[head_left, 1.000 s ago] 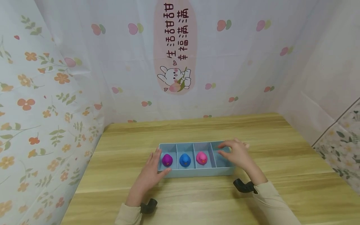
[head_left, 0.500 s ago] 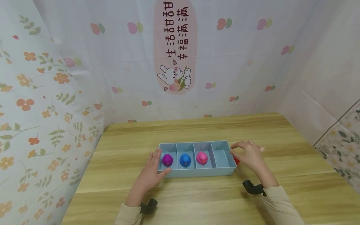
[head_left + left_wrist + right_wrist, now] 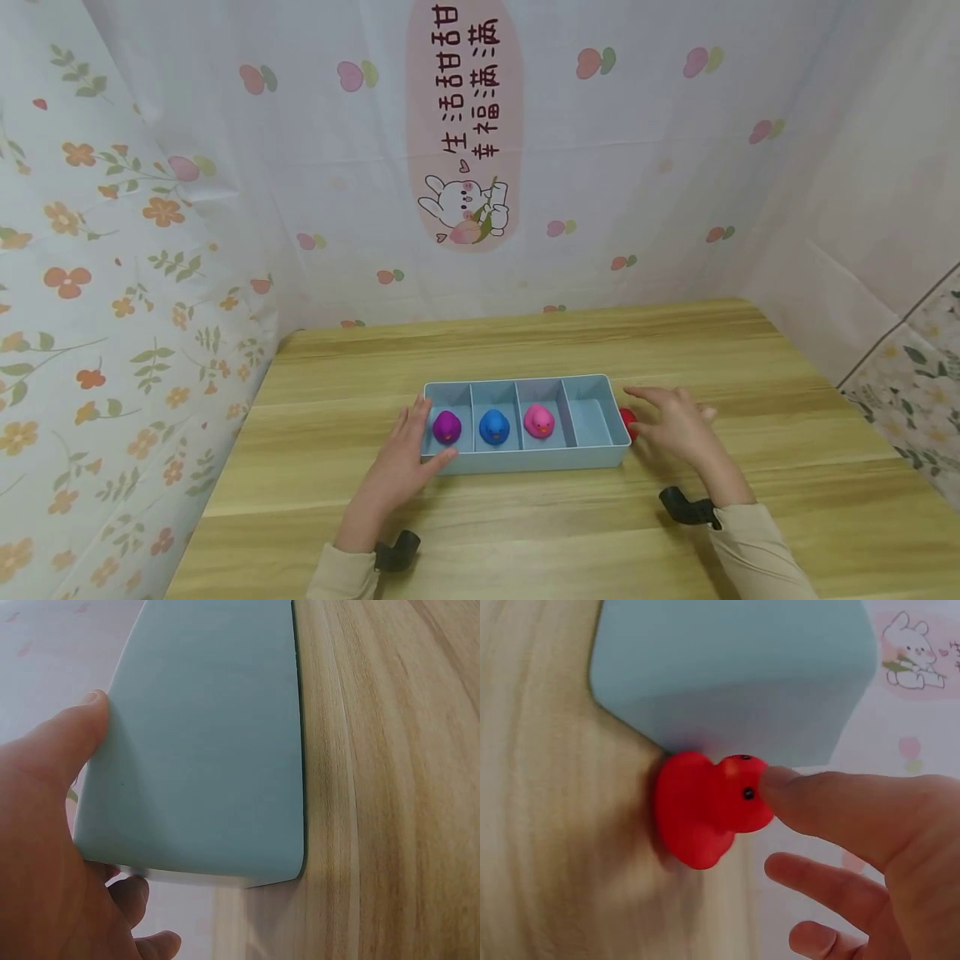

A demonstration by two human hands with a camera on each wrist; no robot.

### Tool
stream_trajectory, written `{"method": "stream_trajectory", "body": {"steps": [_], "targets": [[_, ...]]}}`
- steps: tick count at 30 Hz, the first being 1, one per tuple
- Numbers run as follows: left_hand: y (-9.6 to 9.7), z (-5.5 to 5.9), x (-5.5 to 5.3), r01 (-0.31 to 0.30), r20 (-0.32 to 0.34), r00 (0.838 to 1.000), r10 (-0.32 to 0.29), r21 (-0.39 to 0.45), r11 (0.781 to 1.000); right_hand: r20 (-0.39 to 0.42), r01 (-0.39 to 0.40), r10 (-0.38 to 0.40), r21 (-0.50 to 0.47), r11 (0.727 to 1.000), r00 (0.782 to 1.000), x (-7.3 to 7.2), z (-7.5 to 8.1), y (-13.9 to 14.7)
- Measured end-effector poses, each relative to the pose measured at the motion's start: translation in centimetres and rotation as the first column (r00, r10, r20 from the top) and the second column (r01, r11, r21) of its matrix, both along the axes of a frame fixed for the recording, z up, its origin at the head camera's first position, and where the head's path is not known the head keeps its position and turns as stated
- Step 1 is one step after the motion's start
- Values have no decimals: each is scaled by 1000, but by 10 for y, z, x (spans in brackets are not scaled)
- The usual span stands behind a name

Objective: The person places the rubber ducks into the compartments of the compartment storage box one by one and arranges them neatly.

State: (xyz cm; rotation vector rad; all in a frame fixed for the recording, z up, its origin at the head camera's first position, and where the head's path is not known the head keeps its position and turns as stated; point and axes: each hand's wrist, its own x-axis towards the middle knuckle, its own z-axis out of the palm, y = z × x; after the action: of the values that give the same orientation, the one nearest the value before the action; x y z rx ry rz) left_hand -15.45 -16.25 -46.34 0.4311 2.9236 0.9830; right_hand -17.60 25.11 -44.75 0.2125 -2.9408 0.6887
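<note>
A light blue box (image 3: 525,461) with four compartments lies on the table. From left to right it has a purple rubber duck (image 3: 447,427), a blue one (image 3: 494,427) and a pink one (image 3: 538,422); the rightmost compartment is bare. My left hand (image 3: 401,458) rests on the box's left end, fingers extended along it and thumb at the front rim. Outside the right end, a red rubber duck (image 3: 697,810) stands on the table close to the wall. My right hand (image 3: 678,427) is beside this duck, thumb at its head, other fingers apart from it.
The wood-grain table (image 3: 495,533) extends around the box. Patterned cloth (image 3: 337,183) hangs behind it and at both sides. A black wrist mount (image 3: 397,550) sits on the left wrist, another mount (image 3: 686,507) on the right.
My right hand has moved from over the rightmost compartment to the right, outside the box, and its thumb and fingers have spread. The red duck has come into view. The left hand has stayed put.
</note>
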Motion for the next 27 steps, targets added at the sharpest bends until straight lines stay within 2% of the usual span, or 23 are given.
{"method": "stream_trajectory", "body": {"steps": [8, 21, 27], "targets": [[0, -1, 0, -1, 3, 1000, 1, -5, 1000, 16, -27, 27, -23, 999, 999, 0, -12, 1], [-1, -2, -1, 1, 0, 1000, -1, -3, 1000, 14, -60, 61, -42, 997, 998, 1, -18, -2], [-1, -2, 0, 2, -1, 1000, -2, -2, 1000, 20, -46, 47, -51, 998, 999, -1, -25, -3]]}}
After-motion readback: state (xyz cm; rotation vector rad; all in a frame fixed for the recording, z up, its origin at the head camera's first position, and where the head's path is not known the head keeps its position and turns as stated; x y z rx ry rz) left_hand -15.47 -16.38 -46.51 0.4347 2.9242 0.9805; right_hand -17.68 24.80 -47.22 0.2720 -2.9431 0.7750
